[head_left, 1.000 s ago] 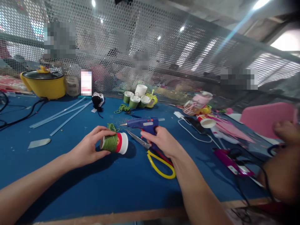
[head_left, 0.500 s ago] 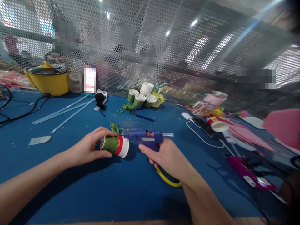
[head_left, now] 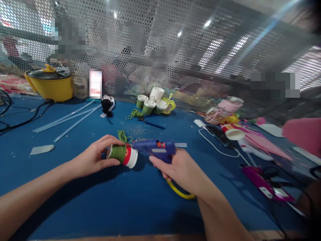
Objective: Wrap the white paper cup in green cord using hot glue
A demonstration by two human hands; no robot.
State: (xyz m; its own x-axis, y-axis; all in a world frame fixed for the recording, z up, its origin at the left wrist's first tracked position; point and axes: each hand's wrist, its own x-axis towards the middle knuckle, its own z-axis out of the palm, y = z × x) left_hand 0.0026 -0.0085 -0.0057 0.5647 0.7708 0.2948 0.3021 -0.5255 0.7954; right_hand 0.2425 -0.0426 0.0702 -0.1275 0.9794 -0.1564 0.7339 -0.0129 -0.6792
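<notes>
My left hand grips a paper cup lying on its side on the blue table. The cup is partly wound in green cord, with a red and white band near its rim. Loose green cord trails behind it. My right hand is closed round the handle of a blue glue gun. Its nozzle touches the top of the cup at the cord's edge. Yellow-handled scissors lie under my right wrist.
Green-wrapped cups stand by the mesh screen. Clear glue sticks and a yellow pot are at the left. A white cable, pink craft pieces and a purple tool lie at the right.
My right hand lifted the glue gun off the table and swung it left until its nozzle met the cup. The left hand kept hold of the cup.
</notes>
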